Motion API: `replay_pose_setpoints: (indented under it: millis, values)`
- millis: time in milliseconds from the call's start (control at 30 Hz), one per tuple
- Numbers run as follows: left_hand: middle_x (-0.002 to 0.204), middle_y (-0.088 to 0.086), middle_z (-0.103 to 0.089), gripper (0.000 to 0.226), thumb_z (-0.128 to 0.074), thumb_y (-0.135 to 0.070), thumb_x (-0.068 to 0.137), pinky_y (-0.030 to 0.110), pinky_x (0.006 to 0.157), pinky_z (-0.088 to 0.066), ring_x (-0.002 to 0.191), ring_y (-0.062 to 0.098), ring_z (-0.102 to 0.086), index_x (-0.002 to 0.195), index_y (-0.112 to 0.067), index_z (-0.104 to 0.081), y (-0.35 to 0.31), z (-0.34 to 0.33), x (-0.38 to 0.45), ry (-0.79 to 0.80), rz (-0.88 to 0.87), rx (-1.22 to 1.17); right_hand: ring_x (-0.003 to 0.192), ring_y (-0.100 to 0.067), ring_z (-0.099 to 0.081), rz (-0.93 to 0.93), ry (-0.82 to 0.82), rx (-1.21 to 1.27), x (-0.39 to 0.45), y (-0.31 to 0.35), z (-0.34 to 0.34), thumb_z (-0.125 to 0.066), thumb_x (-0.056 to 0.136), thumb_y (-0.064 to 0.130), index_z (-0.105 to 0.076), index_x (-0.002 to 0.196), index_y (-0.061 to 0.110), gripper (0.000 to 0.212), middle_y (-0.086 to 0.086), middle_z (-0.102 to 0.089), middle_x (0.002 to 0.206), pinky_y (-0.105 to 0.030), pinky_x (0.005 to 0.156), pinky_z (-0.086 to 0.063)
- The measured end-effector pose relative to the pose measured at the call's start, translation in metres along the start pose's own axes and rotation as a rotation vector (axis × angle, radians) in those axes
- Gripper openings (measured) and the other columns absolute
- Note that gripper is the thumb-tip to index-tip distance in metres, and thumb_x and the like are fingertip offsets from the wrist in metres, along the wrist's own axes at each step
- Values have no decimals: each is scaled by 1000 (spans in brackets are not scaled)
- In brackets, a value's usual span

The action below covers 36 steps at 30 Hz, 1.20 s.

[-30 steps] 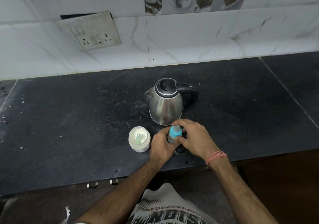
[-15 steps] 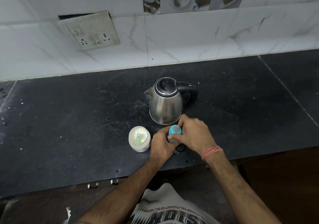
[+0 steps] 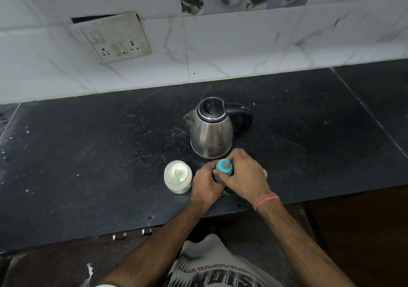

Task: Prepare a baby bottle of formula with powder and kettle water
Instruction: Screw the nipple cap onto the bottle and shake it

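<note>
Both hands work the cap of the bottle (image 3: pixel 223 169) at the near table (image 3: pixel 88 154) edge.

Since a second ago the right hand (image 3: pixel 245 176) has turned further over the blue cap, fingers closed on it; the left hand (image 3: pixel 205 185) grips the body. Powder jar (image 3: pixel 177 176) left of the fingers, kettle (image 3: pixel 212 129) beyond.

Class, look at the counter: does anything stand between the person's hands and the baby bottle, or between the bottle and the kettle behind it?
Nothing visible does. Both the left hand and right hand already grip the bottle on the counter. The kettle stands just behind it with no object between. The open powder jar sits off to the left, clear of both.
</note>
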<state>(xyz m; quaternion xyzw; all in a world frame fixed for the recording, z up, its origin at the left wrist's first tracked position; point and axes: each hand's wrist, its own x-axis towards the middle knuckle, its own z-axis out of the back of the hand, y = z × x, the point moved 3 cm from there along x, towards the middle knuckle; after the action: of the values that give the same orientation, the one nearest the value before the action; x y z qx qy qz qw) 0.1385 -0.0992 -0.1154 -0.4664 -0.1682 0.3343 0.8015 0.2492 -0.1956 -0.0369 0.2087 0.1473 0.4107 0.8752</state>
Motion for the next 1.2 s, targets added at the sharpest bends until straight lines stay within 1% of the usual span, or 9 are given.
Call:
replay_pose_setpoints:
  millis: [133,300,367,500,600,733,967,1133,1200]
  values:
    - [124,-15,-83,47,-88,-27,90,32,103,-63,115,2,-76,135,-31,-80,-3,0,0,22,-33,-39,92,-9,-62,-31,-46,37,0,-4,-4,-81,83,67,-50,107,30,54,9,-62,103,-29,80,-55]
    - [127,-17,-81,53,-87,-39,86,32,104,-63,116,-1,-74,138,-32,-78,-1,2,0,17,-13,-51,100,-7,-58,85,-14,37,3,-3,1,-87,85,55,-57,109,28,46,11,-59,109,-28,88,-54]
    - [126,-14,-82,51,-90,-34,87,35,104,-64,115,1,-74,137,-29,-79,-1,1,-1,12,-6,-49,105,-8,-58,101,-7,42,1,-4,2,-87,87,51,-61,115,27,45,10,-62,113,-29,94,-55]
    - [124,-13,-82,60,-82,-55,81,39,102,-64,115,3,-76,135,-29,-79,1,-2,0,20,9,-85,129,-14,-56,157,76,25,3,-4,10,-83,95,33,-64,143,23,53,5,-67,138,-34,115,-48]
    - [121,-14,-83,63,-85,-59,80,40,100,-65,113,3,-77,135,-28,-79,8,-4,3,22,11,-80,136,-11,-51,205,173,12,6,-4,15,-78,98,18,-60,151,24,57,6,-64,147,-37,121,-44]
    - [124,-15,-82,67,-90,-63,79,42,102,-66,116,4,-78,136,-31,-77,13,-7,5,39,24,-111,134,-12,-56,249,284,34,13,-2,21,-75,96,5,-64,145,27,55,9,-66,144,-38,119,-46]
    - [125,-13,-83,69,-94,-58,75,41,101,-67,115,2,-78,135,-29,-78,19,-10,8,29,25,-84,132,-12,-62,328,404,-18,23,7,27,-81,88,0,-71,134,29,55,11,-69,138,-39,116,-51]
    - [124,-12,-83,67,-103,-46,76,41,100,-67,114,5,-79,134,-25,-77,23,-12,9,30,36,-68,135,-14,-60,334,431,-69,28,11,32,-86,86,3,-73,132,27,53,9,-68,142,-42,118,-50]
    - [125,-12,-83,68,-100,-51,76,42,100,-67,114,4,-79,135,-27,-77,22,-10,9,33,31,-73,134,-14,-59,317,450,-57,31,14,32,-90,84,10,-72,134,27,55,10,-64,143,-42,117,-49]
